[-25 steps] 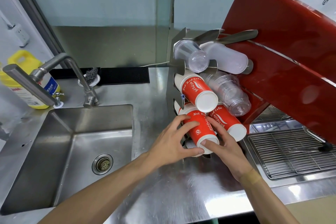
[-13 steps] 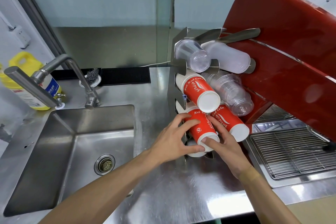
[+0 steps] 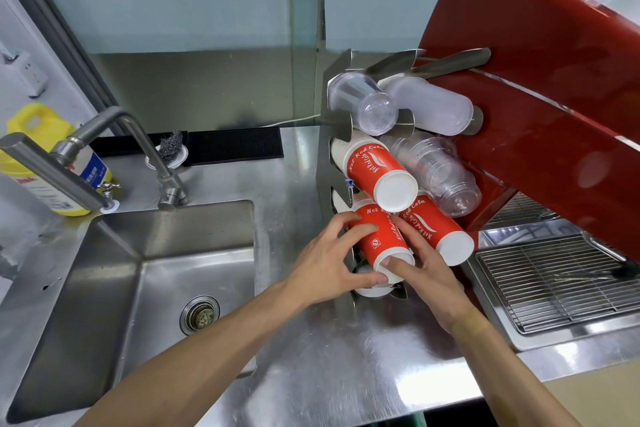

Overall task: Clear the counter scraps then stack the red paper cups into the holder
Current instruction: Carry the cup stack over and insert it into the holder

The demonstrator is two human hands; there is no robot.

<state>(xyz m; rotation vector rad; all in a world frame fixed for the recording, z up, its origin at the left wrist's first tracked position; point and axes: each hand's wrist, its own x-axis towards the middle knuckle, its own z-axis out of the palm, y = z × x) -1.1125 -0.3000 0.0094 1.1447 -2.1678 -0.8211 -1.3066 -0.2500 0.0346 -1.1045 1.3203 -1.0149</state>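
Observation:
A steel cup holder stands on the counter with cup stacks pointing out of its slots. A red paper cup stack sits in the lower left slot. My left hand grips it from the left, thumb under its white end. My right hand holds it from the right, fingers along its side and thumb on its end. Two other red cup stacks lie in the slots above and to the right. Clear plastic cups fill the upper slots.
A steel sink with a tap lies to the left, a yellow bottle behind it. A red machine leans over the right side, above a wire drip grate. A steel scourer sits by the tap.
Both hands stay on the lower red cup stack; they have barely moved. The view has shifted slightly.

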